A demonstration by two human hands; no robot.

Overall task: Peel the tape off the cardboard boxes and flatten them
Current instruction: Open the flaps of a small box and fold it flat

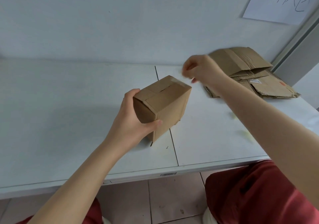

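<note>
A small brown cardboard box stands on the white table, tilted, its closed flaps facing up. My left hand grips its near left end, thumb on the front face. Clear tape shows along the box's far top edge. My right hand hovers just above and beyond the box's far right corner, blurred, with its fingers pinched together. A faint pale scrap of tape seems caught at the fingertips.
A pile of flattened cardboard boxes lies at the back right of the table, against the wall. Pale crumpled tape scraps lie near the table's right edge. A paper sheet with writing hangs on the wall. My knees in red trousers are below the table edge.
</note>
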